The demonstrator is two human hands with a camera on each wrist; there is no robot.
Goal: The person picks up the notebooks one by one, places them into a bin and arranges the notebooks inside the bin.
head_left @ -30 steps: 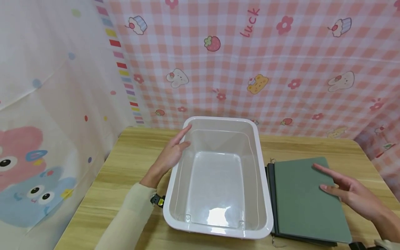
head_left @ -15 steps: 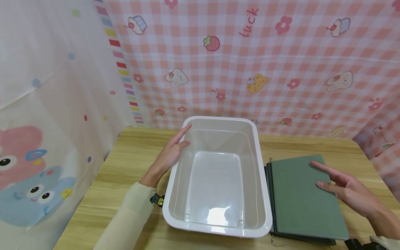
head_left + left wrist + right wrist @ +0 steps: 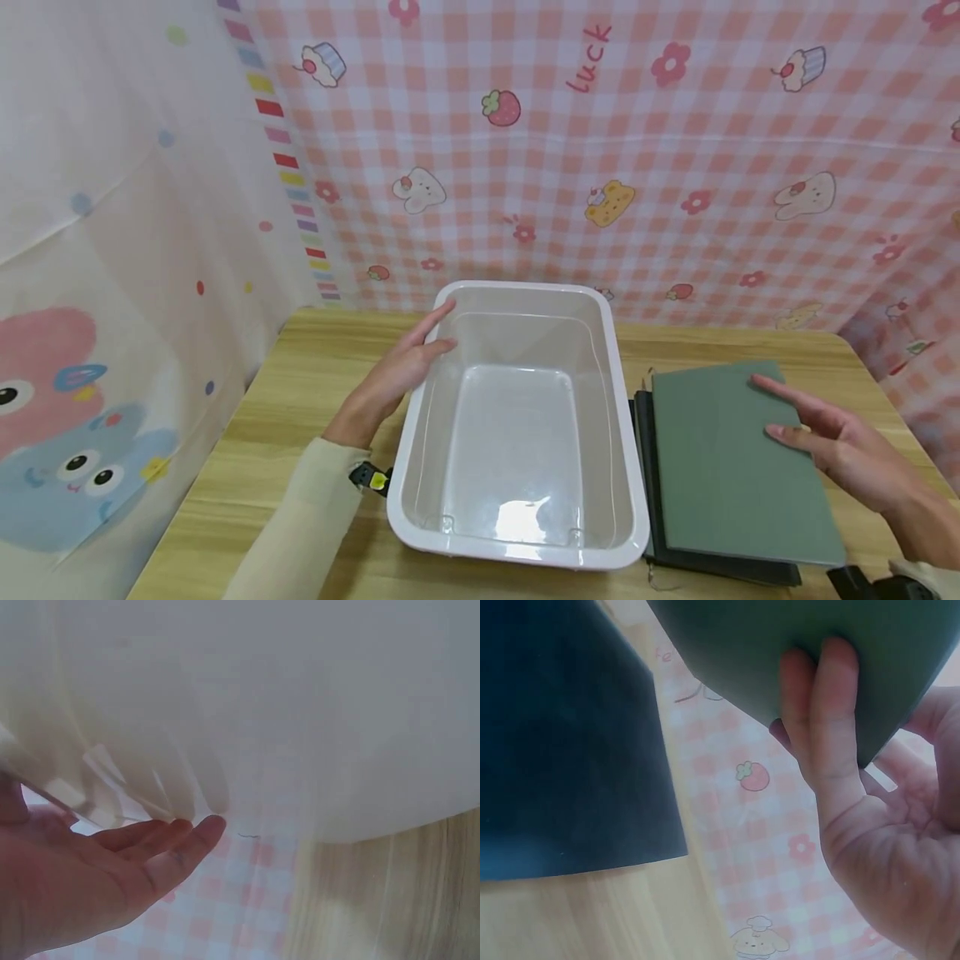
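Note:
A white plastic bin [image 3: 517, 450] stands on the table with its mouth upward. My left hand [image 3: 405, 362] holds its left rim, the thumb on the inner side; in the left wrist view its fingers [image 3: 184, 847] lie along the outside wall. At the right, my right hand [image 3: 855, 458] grips a green notebook [image 3: 727, 467] by its right edge, thumb on top. The right wrist view shows fingers [image 3: 836, 712] against its underside, and the notebook is lifted off a dark notebook [image 3: 570, 765] that lies on the table.
Dark notebooks [image 3: 720, 567] with a ribbon lie close against the bin's right side. A pink checked cloth [image 3: 570, 167] hangs behind the wooden table [image 3: 247, 467], and a white printed cloth [image 3: 135, 250] hangs at the left.
The green notebook has risen from the dark one beneath it, with my right hand holding its edge. My left hand stays on the bin's rim. The head view has shifted slightly.

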